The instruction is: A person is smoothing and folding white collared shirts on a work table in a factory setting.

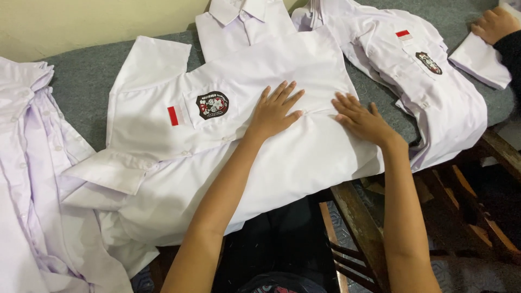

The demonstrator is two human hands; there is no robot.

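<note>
Shirt pile (32, 179) crowds left, second shirt (429, 92) right — grey cloth (81, 81) between lies open.

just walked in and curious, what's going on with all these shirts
A person presses both bare hands flat on a white short-sleeved school shirt spread over a grey padded table: left hand, right hand. Similar white shirts lie at the left and right. Another person's hand rests on white cloth at the far right corner.
</note>
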